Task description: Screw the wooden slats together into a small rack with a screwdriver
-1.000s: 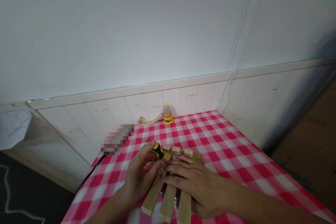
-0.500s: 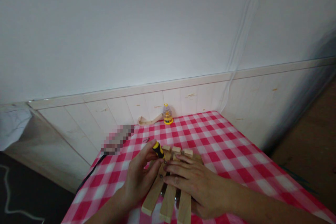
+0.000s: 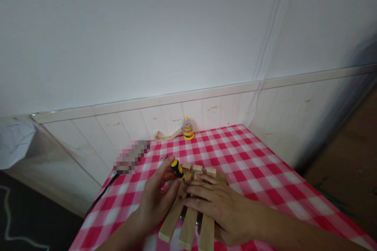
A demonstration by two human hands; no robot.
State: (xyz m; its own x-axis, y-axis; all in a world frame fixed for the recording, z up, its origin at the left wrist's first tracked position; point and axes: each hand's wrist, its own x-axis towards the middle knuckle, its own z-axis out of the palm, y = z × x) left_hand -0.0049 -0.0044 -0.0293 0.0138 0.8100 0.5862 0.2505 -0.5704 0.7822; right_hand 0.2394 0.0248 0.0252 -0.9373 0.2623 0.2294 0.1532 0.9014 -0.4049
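Observation:
A small yellow-and-black screwdriver [image 3: 177, 168] is tilted in my left hand [image 3: 157, 192], pinched between thumb and fingers. Its tip meets a dark screw head in the left slat of a wooden slatted piece [image 3: 188, 223]. Another dark screw [image 3: 180, 198] sits lower on the same slat. My right hand [image 3: 218, 204] lies across the middle and right slats, fingers stretched over the top near the screwdriver tip. Its thumb is mostly hidden below the right slat, and the hand holds the wood. Small metal parts show in the gaps between the slats.
A red-and-white checked cloth [image 3: 250, 164] covers the table. At the back, by the white panelled wall, stand a clear-and-yellow bit container [image 3: 188, 128] and a curved wooden piece [image 3: 167, 136]. A blurred-out object [image 3: 132, 157] with a black cord lies at the left edge.
The screwdriver's handle has turned slightly within my left hand's fingers. Both hands and the wooden piece stay in nearly the same place.

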